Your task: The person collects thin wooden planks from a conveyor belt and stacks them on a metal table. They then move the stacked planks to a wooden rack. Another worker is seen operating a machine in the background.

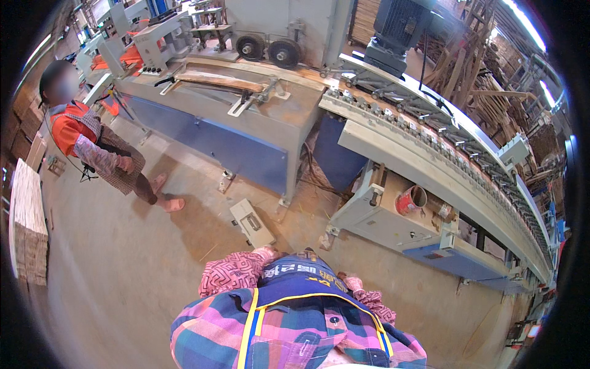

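My left hand (266,251) hangs beside the dark blue apron (301,274), below a patterned red-and-pink sleeve cover. It is small in view, and its fingers cannot be made out. On the other side of the apron, my right hand (353,282) is mostly covered by the apron's edge and its own sleeve. Nothing shows in either hand. On the floor just beyond my left hand lies a pale grey plastic case (252,223) with a dark handle.
Ahead stands a long blue-and-grey machine (246,154) with a wood strip (218,80) on top. To the right runs a conveyor (430,138), with a red can (410,200) on a shelf beneath. A person (101,138) stands at left, near stacked boards (29,221).
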Available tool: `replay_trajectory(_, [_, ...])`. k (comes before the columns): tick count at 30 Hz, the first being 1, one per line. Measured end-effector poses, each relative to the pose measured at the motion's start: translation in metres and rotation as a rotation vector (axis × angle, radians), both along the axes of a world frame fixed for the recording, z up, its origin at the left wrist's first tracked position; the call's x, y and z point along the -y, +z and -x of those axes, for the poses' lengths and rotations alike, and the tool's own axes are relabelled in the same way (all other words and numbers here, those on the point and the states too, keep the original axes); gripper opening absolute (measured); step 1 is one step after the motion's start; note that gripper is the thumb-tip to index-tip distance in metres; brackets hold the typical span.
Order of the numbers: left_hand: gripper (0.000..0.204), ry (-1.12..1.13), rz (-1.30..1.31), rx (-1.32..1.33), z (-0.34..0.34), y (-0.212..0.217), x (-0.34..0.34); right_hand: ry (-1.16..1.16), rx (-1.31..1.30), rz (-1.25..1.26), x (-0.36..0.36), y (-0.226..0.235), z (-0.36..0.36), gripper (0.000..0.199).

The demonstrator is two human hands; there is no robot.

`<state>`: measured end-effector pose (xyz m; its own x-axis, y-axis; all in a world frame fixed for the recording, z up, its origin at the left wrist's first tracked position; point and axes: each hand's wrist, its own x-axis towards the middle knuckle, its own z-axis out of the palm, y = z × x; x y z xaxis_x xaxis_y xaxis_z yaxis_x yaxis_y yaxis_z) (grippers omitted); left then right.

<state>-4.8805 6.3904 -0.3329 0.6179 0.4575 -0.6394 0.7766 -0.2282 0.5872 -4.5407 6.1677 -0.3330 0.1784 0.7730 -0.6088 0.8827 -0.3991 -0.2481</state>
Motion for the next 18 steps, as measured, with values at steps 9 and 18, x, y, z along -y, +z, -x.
replay_trajectory(9, [0.030, 0.010, -0.061, 0.058, 0.014, -0.041, 0.003, -0.027, 0.002, -0.069, 0.000, 0.013, 0.014, 0.032])
replay_trajectory(18, [0.032, -0.102, -0.109, 0.051, 0.010, 0.042, 0.012, -0.101, -0.112, -0.003, 0.007, -0.017, 0.002, 0.033])
